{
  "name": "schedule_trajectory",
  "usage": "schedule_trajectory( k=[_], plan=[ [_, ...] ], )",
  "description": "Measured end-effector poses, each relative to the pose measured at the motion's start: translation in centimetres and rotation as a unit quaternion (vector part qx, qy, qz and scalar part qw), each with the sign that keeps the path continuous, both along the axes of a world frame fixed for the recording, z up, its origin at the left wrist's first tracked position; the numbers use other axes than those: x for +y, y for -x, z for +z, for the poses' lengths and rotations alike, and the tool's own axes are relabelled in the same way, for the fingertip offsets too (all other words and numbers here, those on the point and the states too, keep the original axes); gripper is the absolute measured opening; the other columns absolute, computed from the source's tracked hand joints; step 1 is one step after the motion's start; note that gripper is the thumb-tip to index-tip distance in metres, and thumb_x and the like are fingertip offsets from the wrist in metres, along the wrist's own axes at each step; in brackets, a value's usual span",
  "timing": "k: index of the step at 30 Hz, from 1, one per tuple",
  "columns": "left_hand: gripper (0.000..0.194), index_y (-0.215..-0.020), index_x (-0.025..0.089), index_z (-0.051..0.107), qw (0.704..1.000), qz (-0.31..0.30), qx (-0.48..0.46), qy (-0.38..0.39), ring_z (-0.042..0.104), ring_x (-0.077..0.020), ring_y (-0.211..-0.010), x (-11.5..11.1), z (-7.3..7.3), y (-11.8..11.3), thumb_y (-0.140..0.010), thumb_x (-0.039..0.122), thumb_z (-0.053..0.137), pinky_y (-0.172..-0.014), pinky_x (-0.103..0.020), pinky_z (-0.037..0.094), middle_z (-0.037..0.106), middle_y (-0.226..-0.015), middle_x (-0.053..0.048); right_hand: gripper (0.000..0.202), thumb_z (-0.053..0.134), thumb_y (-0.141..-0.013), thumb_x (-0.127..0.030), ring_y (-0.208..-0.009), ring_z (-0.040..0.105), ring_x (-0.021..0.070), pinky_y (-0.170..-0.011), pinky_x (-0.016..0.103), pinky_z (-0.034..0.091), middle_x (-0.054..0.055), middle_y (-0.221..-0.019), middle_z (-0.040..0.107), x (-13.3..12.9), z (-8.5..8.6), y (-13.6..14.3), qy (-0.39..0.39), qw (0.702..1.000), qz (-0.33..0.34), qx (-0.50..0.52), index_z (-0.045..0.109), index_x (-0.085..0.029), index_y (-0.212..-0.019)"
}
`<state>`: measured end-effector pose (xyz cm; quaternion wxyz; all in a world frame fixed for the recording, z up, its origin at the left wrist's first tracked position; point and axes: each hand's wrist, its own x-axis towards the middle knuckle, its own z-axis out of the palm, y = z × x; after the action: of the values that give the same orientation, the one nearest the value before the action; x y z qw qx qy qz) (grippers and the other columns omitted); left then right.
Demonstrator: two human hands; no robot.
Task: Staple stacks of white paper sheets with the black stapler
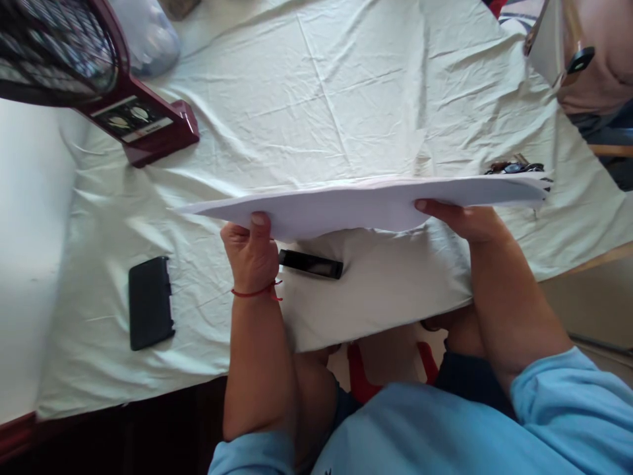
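A wide white stack of paper [341, 208] is held up above the cloth-covered table, seen nearly edge-on. My left hand [251, 254], with a red string at the wrist, grips its lower edge left of the middle, the thumb on the near face. My right hand [459, 219] holds it on the right side, thumb also on the near face. The fingers behind the paper are mostly hidden. Below the paper, beside my left wrist, a black narrow object [310, 264] lies on the cloth.
A black flat case [150, 303] lies at the left of the table [316, 99]. A dark red fan [148, 125] and a plastic bag [148, 39] stand at the upper left. Keys [514, 166] lie behind the paper's right end. A pinkish bag [601, 59] is at the upper right.
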<state>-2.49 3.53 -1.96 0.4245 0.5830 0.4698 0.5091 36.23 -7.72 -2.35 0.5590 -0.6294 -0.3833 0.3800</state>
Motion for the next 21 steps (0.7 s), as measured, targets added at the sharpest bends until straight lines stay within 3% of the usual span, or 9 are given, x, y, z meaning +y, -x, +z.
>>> schedule_trajectory(
  k=[3, 6, 8, 12, 16, 21],
  plan=[
    [0.073, -0.079, 0.023, 0.072, 0.997, 0.054, -0.041, -0.040, 0.074, -0.0218, -0.086, -0.3, 0.5, -0.9, -0.085, 0.091, 0.097, -0.079, -0.040, 0.055, 0.077, -0.082, -0.001, 0.049, 0.121, -0.070, -0.049, -0.116, 0.086, 0.0343, -0.125, 0.056, 0.072, 0.002, -0.105, 0.089, -0.4, 0.1, 0.5, -0.022, 1.000, -0.012, -0.001, 0.087, -0.032, -0.102],
    [0.065, -0.078, 0.023, 0.077, 0.999, 0.032, -0.036, -0.001, 0.078, -0.0250, -0.091, 0.0, 0.5, -1.6, -0.078, 0.080, 0.108, -0.087, -0.038, 0.067, 0.080, -0.085, -0.004, 0.053, 0.120, -0.072, -0.051, -0.120, 0.086, 0.0357, -0.131, 0.060, 0.069, 0.003, -0.111, 0.089, -0.4, 0.2, 0.9, -0.042, 0.998, -0.049, 0.002, 0.088, -0.031, -0.109],
    [0.061, -0.079, 0.023, 0.079, 0.999, 0.014, -0.030, 0.024, 0.082, -0.0271, -0.098, 0.2, 0.3, -1.8, -0.077, 0.075, 0.111, -0.094, -0.038, 0.071, 0.082, -0.087, -0.006, 0.058, 0.123, -0.067, -0.050, -0.120, 0.086, 0.0361, -0.129, 0.059, 0.070, 0.002, -0.109, 0.089, -0.1, 0.1, 0.9, -0.040, 0.998, -0.039, 0.002, 0.088, -0.035, -0.111],
    [0.060, -0.084, 0.023, 0.085, 0.998, 0.034, -0.048, 0.009, 0.084, -0.0285, -0.107, 0.5, 0.0, -1.6, -0.073, 0.075, 0.113, -0.103, -0.040, 0.073, 0.086, -0.093, -0.007, 0.062, 0.120, -0.071, -0.056, -0.121, 0.087, 0.0340, -0.131, 0.056, 0.070, -0.002, -0.113, 0.090, 0.3, -0.2, 0.6, -0.055, 0.998, -0.026, -0.023, 0.087, -0.040, -0.121],
    [0.062, -0.088, 0.026, 0.086, 0.997, 0.028, -0.063, -0.023, 0.085, -0.0301, -0.111, 0.6, 0.0, -0.8, -0.068, 0.078, 0.113, -0.115, -0.045, 0.071, 0.085, -0.092, -0.005, 0.060, 0.113, -0.079, -0.064, -0.132, 0.086, 0.0338, -0.132, 0.056, 0.068, -0.001, -0.121, 0.090, 0.2, -0.1, 0.8, -0.056, 0.997, -0.019, -0.043, 0.086, -0.038, -0.125],
    [0.059, -0.101, 0.026, 0.088, 0.999, 0.000, 0.025, 0.025, 0.084, -0.0337, -0.114, 1.1, -0.2, 0.1, -0.071, 0.072, 0.109, -0.116, -0.050, 0.070, 0.086, -0.094, -0.005, 0.058, 0.116, -0.068, -0.057, -0.131, 0.086, 0.0391, -0.119, 0.057, 0.074, 0.004, -0.125, 0.092, 0.4, 0.7, 0.8, -0.018, 0.998, 0.043, -0.048, 0.088, -0.034, -0.114]
  ],
)
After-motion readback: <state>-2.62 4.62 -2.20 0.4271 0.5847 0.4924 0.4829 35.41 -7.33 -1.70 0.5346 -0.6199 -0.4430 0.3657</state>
